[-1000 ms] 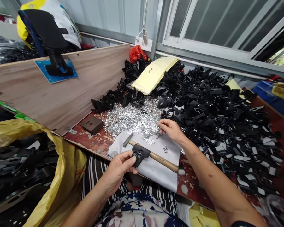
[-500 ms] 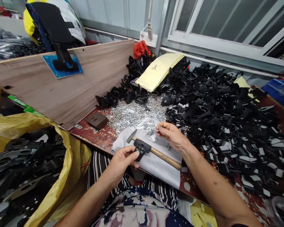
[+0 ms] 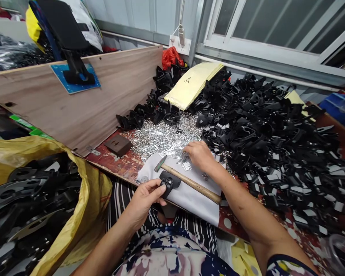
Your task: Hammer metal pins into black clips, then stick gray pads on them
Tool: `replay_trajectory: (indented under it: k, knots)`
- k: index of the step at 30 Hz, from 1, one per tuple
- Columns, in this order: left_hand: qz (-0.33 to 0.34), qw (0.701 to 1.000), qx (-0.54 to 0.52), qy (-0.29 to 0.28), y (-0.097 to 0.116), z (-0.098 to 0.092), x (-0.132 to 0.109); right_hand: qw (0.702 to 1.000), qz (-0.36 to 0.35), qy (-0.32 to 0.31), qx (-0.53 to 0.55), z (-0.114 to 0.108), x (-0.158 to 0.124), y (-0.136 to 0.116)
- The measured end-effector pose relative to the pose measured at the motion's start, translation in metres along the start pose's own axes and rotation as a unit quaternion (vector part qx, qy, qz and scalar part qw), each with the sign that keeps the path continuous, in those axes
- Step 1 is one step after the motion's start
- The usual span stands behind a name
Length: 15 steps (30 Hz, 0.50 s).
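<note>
My left hand (image 3: 145,199) is closed on a small black plastic clip (image 3: 169,181) just above the table's front edge. My right hand (image 3: 199,154) reaches down onto a heap of small silver metal pins (image 3: 161,138), fingers bent and pinching among them; what they grip is hidden. Between the hands a hammer (image 3: 186,179) with a wooden handle lies on a white cloth (image 3: 186,197).
A large pile of black plastic clips (image 3: 270,130) covers the table's right and back. A yellow envelope (image 3: 192,84) lies on it. A wooden board (image 3: 74,103) walls the left. A yellow bag (image 3: 46,199) of black parts sits at my left. A dark block (image 3: 117,145) rests near the pins.
My right hand has lifted slightly with a pin and then gone back down into the pin heap. The left hand keeps hold of the black clip, almost still.
</note>
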<state>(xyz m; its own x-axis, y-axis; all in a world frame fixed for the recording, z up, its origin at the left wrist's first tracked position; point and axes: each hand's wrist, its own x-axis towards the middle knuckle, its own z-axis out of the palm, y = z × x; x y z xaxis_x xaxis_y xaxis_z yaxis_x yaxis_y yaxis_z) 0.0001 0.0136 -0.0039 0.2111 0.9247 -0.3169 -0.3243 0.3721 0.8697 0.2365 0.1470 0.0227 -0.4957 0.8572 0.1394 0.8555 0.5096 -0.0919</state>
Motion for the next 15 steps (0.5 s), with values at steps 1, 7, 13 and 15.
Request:
replay_trajectory:
  k: [1,7,13,15]
  knots:
    - [0.002,1.0,0.0,0.0,0.001,-0.001,-0.001,1.0,-0.028,-0.01,-0.005,0.004,0.005,0.0]
    - [0.018,1.0,0.012,0.016,0.0,-0.011,-0.001,0.996,-0.075,0.013,0.04,0.011,0.003,0.015]
    - [0.018,1.0,0.018,0.014,-0.002,-0.008,0.005,0.994,-0.103,0.025,0.025,0.013,-0.001,0.009]
    - [0.013,0.999,0.028,0.009,-0.002,-0.007,0.005,0.994,-0.104,0.019,0.024,0.015,0.002,0.005]
